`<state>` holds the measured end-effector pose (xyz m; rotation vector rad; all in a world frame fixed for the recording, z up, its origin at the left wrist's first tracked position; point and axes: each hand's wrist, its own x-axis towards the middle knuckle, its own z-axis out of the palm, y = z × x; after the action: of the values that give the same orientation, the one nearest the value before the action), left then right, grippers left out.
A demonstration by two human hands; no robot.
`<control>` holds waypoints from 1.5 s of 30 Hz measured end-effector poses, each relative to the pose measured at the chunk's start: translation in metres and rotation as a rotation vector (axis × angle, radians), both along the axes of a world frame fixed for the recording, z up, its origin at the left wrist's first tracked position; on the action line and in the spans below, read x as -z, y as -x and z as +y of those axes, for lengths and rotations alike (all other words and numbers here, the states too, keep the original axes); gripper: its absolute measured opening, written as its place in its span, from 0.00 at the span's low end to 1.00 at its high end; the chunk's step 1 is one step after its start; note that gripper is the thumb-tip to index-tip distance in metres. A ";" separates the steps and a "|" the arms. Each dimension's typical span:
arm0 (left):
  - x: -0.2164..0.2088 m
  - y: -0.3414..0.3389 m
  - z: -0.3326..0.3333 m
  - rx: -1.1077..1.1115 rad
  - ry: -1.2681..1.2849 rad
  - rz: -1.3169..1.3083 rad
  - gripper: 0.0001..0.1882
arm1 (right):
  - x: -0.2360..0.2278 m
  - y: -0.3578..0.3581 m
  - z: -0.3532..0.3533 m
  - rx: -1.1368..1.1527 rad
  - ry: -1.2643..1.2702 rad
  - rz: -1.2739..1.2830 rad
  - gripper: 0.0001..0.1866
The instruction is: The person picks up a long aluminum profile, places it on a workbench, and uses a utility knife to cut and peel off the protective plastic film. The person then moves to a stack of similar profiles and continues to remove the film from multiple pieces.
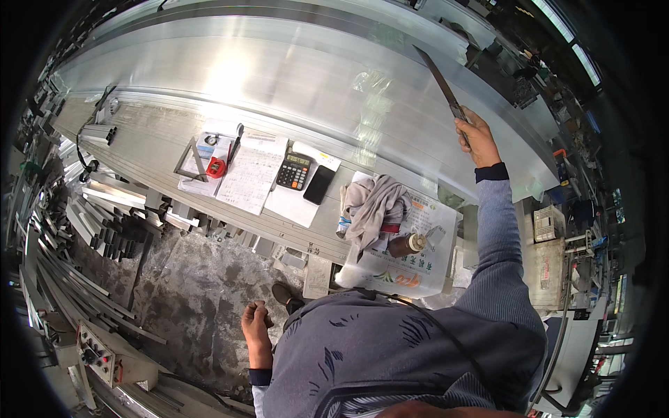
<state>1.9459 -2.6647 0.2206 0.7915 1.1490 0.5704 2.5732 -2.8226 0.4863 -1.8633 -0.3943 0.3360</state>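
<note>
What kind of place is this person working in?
Most likely a metal workshop. Long aluminium profiles lie stacked on the bench, offcuts are piled on the floor, and the right hand holds a long flat metal strip.

Long metal bench [139, 150]: papers [252, 174], calculator [293, 171], phone [319, 184], grey cloth [373, 205], bottle [406, 244].

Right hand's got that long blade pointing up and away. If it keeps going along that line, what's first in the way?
Probably nothing soon: the right hand aims the long blade up over the stacked aluminium profiles. Its tip looks free, though its height above them is unclear.
</note>
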 end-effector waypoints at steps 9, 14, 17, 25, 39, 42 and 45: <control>0.014 0.000 -0.005 0.017 -0.023 0.017 0.06 | -0.017 -0.105 0.058 -0.196 -0.218 0.089 0.21; 0.010 -0.003 -0.024 0.001 -0.041 -0.014 0.06 | 0.008 -0.156 0.111 0.168 -0.857 0.217 0.04; 0.008 0.002 -0.036 -0.067 0.014 -0.021 0.05 | 0.040 -0.139 0.104 0.187 -0.766 0.228 0.04; -0.001 0.006 -0.065 -0.112 -0.034 0.070 0.05 | 0.099 -0.024 0.088 0.061 -0.595 -0.133 0.32; 0.002 0.076 -0.097 -0.308 0.093 0.101 0.06 | 0.299 0.254 0.156 -0.587 -0.146 0.250 0.23; 0.015 0.105 -0.059 -0.266 0.076 0.049 0.06 | 0.332 0.355 0.163 -0.779 0.006 0.350 0.23; 0.030 0.155 -0.015 -0.211 0.026 0.053 0.08 | 0.356 0.446 0.184 -0.982 0.267 0.268 0.23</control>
<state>1.7909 -2.6795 0.1904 0.6704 1.2952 0.7108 2.1275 -2.6386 0.1303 -1.7173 -1.1061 1.3311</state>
